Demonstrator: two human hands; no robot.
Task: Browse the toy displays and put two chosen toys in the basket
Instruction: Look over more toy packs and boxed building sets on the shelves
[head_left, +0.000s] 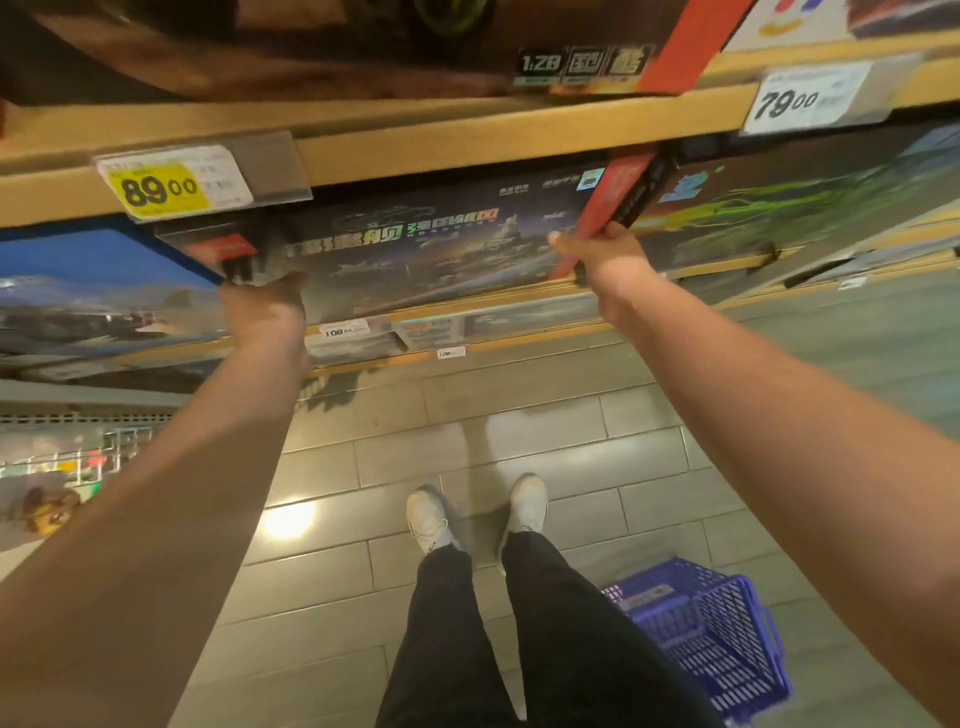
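Observation:
A large dark toy box with a warship picture and red end panels stands on the wooden shelf under the 89.00 tag. My left hand grips its lower left corner. My right hand grips its lower right corner by the red end. A blue plastic basket sits on the tiled floor at the lower right, beside my right leg; what lies inside it I cannot tell.
Other toy boxes flank the held one: a blue one at left, a green-streaked one at right. Above runs a shelf edge with price tags. Lower shelves carry more boxes. My feet stand on grey floor tiles.

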